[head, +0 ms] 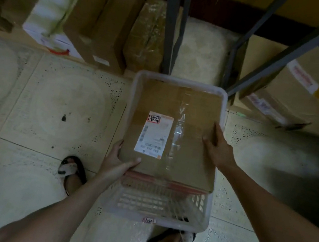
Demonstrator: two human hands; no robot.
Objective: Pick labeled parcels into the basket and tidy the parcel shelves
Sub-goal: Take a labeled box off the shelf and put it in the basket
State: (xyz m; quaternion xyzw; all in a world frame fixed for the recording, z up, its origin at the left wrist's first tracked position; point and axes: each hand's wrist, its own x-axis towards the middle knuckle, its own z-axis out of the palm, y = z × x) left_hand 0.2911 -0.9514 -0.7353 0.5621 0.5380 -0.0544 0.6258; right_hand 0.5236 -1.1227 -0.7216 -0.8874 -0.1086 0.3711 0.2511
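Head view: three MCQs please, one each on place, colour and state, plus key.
1. Where is the labelled box?
A) on a shelf
B) over the basket
C) flat on the floor tiles

2. Main colour of its label?
A) white
B) green
C) blue

3. The box's top is:
A) flaps open
B) torn away
C) taped shut

Key:
1 B, the basket's rim shows around the box's far end.
2 A, it is a white sheet with a red stamp.
3 C, clear tape runs along the closed seam.
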